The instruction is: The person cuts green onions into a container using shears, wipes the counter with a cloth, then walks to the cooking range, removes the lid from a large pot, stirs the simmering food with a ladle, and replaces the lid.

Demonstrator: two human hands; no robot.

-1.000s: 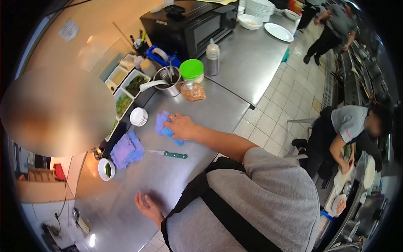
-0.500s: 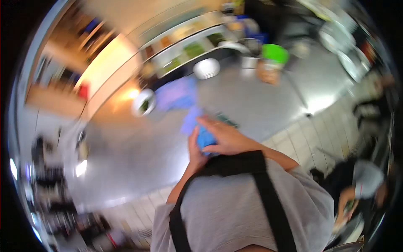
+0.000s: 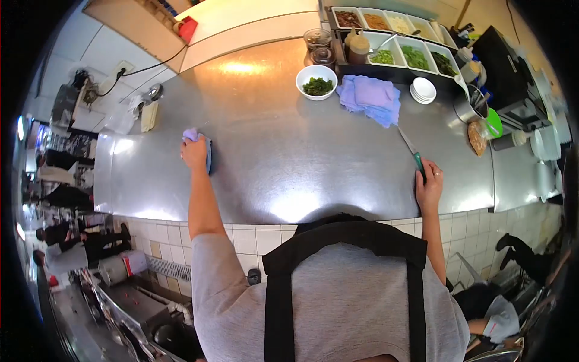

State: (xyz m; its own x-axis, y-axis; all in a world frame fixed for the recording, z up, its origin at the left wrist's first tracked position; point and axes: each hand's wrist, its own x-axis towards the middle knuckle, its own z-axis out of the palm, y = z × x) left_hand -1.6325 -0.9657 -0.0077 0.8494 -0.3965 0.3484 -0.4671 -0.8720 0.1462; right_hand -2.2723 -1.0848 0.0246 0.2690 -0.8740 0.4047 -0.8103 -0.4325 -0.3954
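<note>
My left hand point(image 3: 194, 152) presses a bunched purple and blue cloth point(image 3: 208, 158) onto the steel counter at the left. At the right, my right hand point(image 3: 429, 184) has its fingers and thumb around the end of a knife's green handle point(image 3: 418, 160). The blade point(image 3: 407, 142) lies on the counter, its tip beside a folded purple cloth point(image 3: 369, 98). Left of that cloth is a white bowl of chopped greens point(image 3: 318, 83). A stack of small white dishes point(image 3: 423, 90) stands to its right.
Topping trays point(image 3: 415, 57), sauce bottles point(image 3: 359, 47) and jars point(image 3: 318, 39) line the back edge. A metal pot point(image 3: 468, 110), a green-lidded tub point(image 3: 494, 122) and a bag point(image 3: 476, 139) stand at the right. Co-workers point(image 3: 63, 256) point(image 3: 497, 317) are beyond the counter's front edge.
The view has swung left. The small cloth went from my right hand, through both hands, to my left hand, now far left. My right hand has moved onto the knife handle.
</note>
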